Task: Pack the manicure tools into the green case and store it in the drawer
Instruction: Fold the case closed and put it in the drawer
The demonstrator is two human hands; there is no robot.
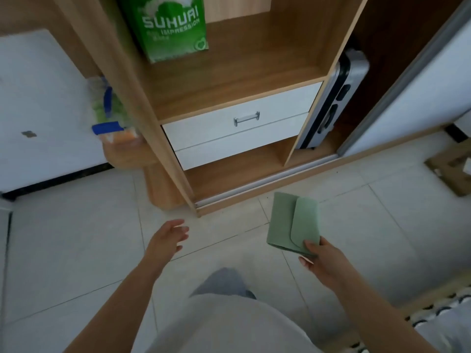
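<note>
I stand on a pale tiled floor (pixel 76 250) in front of a wooden wardrobe (pixel 254 59) with its sliding door (pixel 420 85) pushed to the right. Low in the wardrobe there are two white drawers, both closed; the upper drawer (pixel 216 126) has a small metal handle (pixel 246 118). On the shelf above them stands a green bag (pixel 173 26) with white letters. To the right of the drawers, a grey suitcase (pixel 334 103) stands upright in the narrow compartment.

My right hand (pixel 323 261) grips the green case (pixel 293 225) by its near corner, thumb on top; the flap is folded shut, and the case is in the air above the floor, near the wardrobe. My left hand (pixel 168 235) holds nothing, its fingers loose and reaching toward the drawers.
</note>
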